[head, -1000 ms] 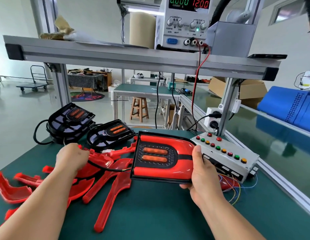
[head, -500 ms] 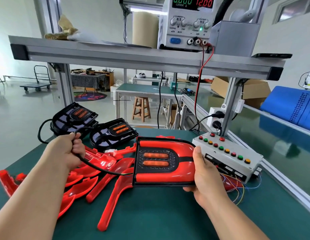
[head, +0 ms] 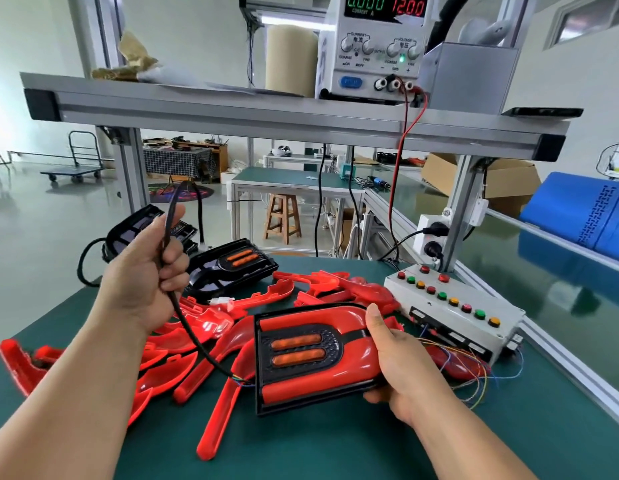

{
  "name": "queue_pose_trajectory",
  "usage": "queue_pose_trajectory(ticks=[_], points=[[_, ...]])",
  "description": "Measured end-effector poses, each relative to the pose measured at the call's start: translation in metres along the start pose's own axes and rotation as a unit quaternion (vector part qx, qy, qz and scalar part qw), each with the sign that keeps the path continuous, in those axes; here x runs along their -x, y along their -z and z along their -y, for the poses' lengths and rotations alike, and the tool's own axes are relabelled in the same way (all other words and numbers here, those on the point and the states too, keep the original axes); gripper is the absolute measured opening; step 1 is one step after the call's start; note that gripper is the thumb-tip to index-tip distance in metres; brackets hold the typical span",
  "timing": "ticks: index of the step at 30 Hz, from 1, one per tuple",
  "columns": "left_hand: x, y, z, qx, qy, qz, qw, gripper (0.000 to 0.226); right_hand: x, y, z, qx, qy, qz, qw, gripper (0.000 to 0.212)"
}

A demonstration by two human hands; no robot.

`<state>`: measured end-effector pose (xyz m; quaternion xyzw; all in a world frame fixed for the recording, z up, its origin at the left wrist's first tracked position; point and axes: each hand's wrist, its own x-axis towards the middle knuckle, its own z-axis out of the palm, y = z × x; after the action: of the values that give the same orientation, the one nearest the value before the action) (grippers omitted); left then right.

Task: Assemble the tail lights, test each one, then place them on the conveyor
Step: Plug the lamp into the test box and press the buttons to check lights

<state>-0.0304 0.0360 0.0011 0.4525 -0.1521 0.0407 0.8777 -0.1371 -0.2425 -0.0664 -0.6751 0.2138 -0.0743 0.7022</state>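
Assembled tail light point(head: 311, 355) sits lower centre of frame, red lens up, lifted just above the green bench mat point(head: 335, 445). Right hand point(head: 401, 372) grasps its right end, thumb on top and fingers curled underneath. Its black cable point(head: 200, 351) leaves the lamp's left edge and runs up into the left hand point(head: 145, 271), centre left, which is clenched round it. The cable loops over above the fist and the white plug point(head: 203, 244) dangles behind. Looks like the step in hand is testing: get that plug to the test box point(head: 450, 306), right of centre, just beyond the lamp. To do it well: feed the cable through the left hand until the plug itself is pinched, not the cord. Keep the lamp low and level so the thin wires at the lamp's cable exit don't take strain. Check plug orientation before pushing into the box's front sockets; I can't tell from here which one fits. Power supply point(head: 377, 46) on the top shelf reads 12.00 and 0.000, so no draw yet. Loose red lenses point(head: 218, 420) and black housings point(head: 232, 265) clutter the left side, so route the cable above them. The glossy green belt point(head: 560, 306) at far right is probably the conveyor.
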Motion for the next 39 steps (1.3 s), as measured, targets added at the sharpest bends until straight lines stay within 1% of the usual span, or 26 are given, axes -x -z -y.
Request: queue_pose_trajectory(ticks=[2, 4, 6, 8, 10, 12, 14, 17, 20, 22, 24, 26, 28, 29, 30, 31, 32, 34, 35, 36, 38, 39], points=[[0.002, -0.007, 0.002, -0.038, -0.026, 0.022, 0.999, 0.024, -0.001, 0.002, 0.001, 0.004, -0.006, -0.012, 1.0, 0.07], [0.003, -0.011, -0.001, -0.032, -0.036, 0.054, 0.997, 0.027, -0.001, 0.003, 0.001, 0.013, -0.01, -0.02, 1.0, 0.069], [0.003, -0.013, -0.007, -0.018, -0.026, 0.096, 0.995, 0.03, 0.001, 0.002, 0.0, 0.029, -0.018, -0.021, 0.999, 0.067], [0.005, -0.016, -0.012, -0.032, -0.033, 0.129, 0.991, 0.031, 0.002, 0.001, 0.001, 0.063, -0.022, -0.022, 0.998, 0.066], [0.007, -0.022, -0.012, -0.079, -0.061, 0.125, 0.987, 0.028, 0.004, 0.001, 0.001, 0.136, 0.0, -0.024, 0.99, 0.067], [0.011, -0.029, -0.008, -0.148, -0.093, 0.096, 0.98, 0.021, 0.005, 0.003, 0.0, 0.256, 0.042, -0.033, 0.965, 0.068], [0.015, -0.033, -0.006, -0.194, -0.102, 0.08, 0.972, 0.021, 0.007, 0.004, 0.002, 0.346, 0.075, -0.033, 0.935, 0.066], [0.019, -0.035, -0.007, -0.234, -0.101, 0.102, 0.962, 0.023, 0.008, 0.005, 0.003, 0.433, 0.119, -0.035, 0.893, 0.05], [0.018, -0.033, -0.008, -0.283, -0.105, 0.109, 0.947, 0.023, 0.008, 0.008, 0.004, 0.502, 0.137, -0.054, 0.852, 0.054], [0.013, -0.025, -0.009, -0.327, -0.111, 0.089, 0.934, 0.022, 0.008, 0.013, 0.007, 0.524, 0.146, -0.075, 0.836, 0.058], [0.007, -0.014, -0.012, -0.377, -0.115, 0.055, 0.917, 0.018, 0.008, 0.018, 0.013, 0.53, 0.175, -0.105, 0.823, 0.056], [0.0, 0.0, -0.014, -0.43, -0.106, 0.019, 0.896, 0.022, 0.006, 0.023, 0.018, 0.525, 0.225, -0.143, 0.808, 0.049], [-0.005, 0.012, -0.013, -0.487, -0.071, -0.012, 0.87, 0.017, 0.003, 0.03, 0.022, 0.493, 0.274, -0.185, 0.805, 0.039], [-0.008, 0.016, -0.013, -0.521, -0.046, -0.026, 0.852, 0.015, 0.001, 0.033, 0.024, 0.477, 0.29, -0.204, 0.804, 0.034], [-0.011, 0.018, -0.012, -0.557, -0.023, -0.04, 0.829, 0.02, -0.001, 0.037, 0.026, 0.472, 0.298, -0.219, 0.8, 0.029], [-0.013, 0.018, -0.012, -0.603, -0.004, -0.051, 0.796, 0.027, -0.004, 0.04, 0.027, 0.486, 0.295, -0.228, 0.791, 0.026], [-0.014, 0.014, -0.013, -0.663, 0.006, -0.063, 0.746, 0.035, -0.006, 0.044, 0.026, 0.519, 0.274, -0.227, 0.777, 0.025], [-0.013, -0.002, -0.016, -0.773, -0.005, -0.079, 0.63, 0.049, -0.012, 0.046, 0.024, 0.603, 0.185, -0.205, 0.749, 0.027], [-0.013, -0.014, -0.015, -0.797, -0.029, -0.066, 0.6, 0.052, -0.014, 0.046, 0.022, 0.627, 0.136, -0.19, 0.743, 0.027], [-0.013, -0.03, -0.013, -0.801, -0.058, -0.036, 0.595, 0.051, -0.016, 0.045, 0.021, 0.635, 0.1, -0.176, 0.745, 0.027], [-0.012, -0.066, -0.002, -0.77, -0.108, 0.064, 0.625, 0.04, -0.019, 0.044, 0.018, 0.63, 0.071, -0.168, 0.755, 0.023], [-0.013, -0.083, 0.007, -0.753, -0.11, 0.128, 0.636, 0.034, -0.02, 0.044, 0.017, 0.628, 0.071, -0.17, 0.756, 0.02]])
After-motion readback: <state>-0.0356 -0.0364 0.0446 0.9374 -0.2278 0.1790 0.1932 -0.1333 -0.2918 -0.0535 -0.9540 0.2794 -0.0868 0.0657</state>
